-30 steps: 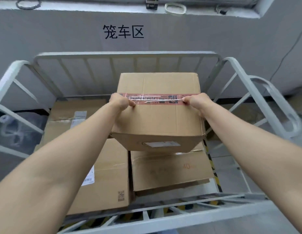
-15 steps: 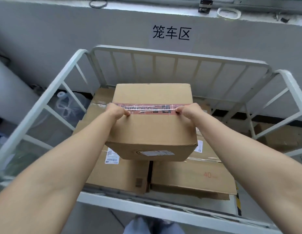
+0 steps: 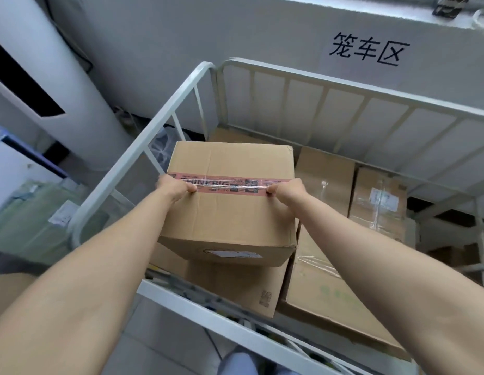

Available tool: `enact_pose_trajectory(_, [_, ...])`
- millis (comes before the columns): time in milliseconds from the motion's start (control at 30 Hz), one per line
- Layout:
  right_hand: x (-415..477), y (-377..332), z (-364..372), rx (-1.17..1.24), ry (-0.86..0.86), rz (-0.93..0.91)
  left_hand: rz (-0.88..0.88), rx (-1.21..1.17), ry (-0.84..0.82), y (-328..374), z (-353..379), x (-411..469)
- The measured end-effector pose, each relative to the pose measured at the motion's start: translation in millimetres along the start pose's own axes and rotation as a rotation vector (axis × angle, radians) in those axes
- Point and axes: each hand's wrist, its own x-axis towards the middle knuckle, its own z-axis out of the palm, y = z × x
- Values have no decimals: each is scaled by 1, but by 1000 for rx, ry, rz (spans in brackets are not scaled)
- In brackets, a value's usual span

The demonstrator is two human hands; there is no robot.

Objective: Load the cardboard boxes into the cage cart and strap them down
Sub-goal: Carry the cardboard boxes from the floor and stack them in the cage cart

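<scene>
I hold a cardboard box sealed with pink printed tape, over the left side of the white cage cart. My left hand grips its left edge at the tape and my right hand grips its right edge. The box sits low over a brown box at the cart's front left; whether it rests on that box I cannot tell. More boxes lie in the cart: a large flat one at the right and a plastic-wrapped one behind it.
The cart's left rail curves close beside the held box, and its front bar crosses below my arms. A white cylindrical unit stands at the left. A grey wall with a black sign is behind the cart.
The box has shifted toward the cart's left side and the view has swung left and down. Both hands keep the same grip on it.
</scene>
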Motion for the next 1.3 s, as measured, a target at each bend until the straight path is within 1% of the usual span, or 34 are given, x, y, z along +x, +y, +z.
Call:
enact_pose_trajectory(133, [2, -1, 33, -8, -10, 31, -54, 87, 35, -21, -7, 39])
enact_pose_trajectory(300, [4, 11, 51, -19, -117, 129, -70, 172, 15, -32, -15, 45])
enact_pose_trajectory(367, [3, 10, 49, -60, -146, 127, -65, 202, 16, -30, -15, 42])
enact_pose_trajectory(467, [3, 4, 35, -152, -199, 95, -14, 368, 72, -12, -10, 30])
enact_pose_trajectory(500, [3, 2, 28, -181, -200, 78, 24, 421, 103, -2, -6, 25])
enact_pose_trajectory(567, [1, -4, 10, -204, -177, 31, 115, 453, 139, 21, 10, 14])
enact_pose_trajectory(600, [-1, -6, -1, -203, -160, 13, 170, 448, 132, 34, 21, 7])
enact_pose_trajectory(667, [-4, -8, -29, -185, -119, -22, 287, 435, 62, 62, 49, -11])
enact_pose_trajectory(800, [-2, 8, -106, -150, -30, -35, 520, 385, -151, 114, 120, -62])
enact_pose_trajectory(933, [14, 47, -193, -91, 107, -25, 667, 356, -349, 149, 201, -116])
enact_pose_trajectory(1033, [29, 84, -254, -59, 194, 6, 688, 363, -448, 163, 266, -149])
enact_pose_trajectory(1133, [51, 121, -303, -89, 219, 35, 651, 359, -519, 168, 331, -170])
enact_pose_trajectory(1300, [103, 167, -346, -100, 236, 57, 588, 383, -548, 163, 418, -171])
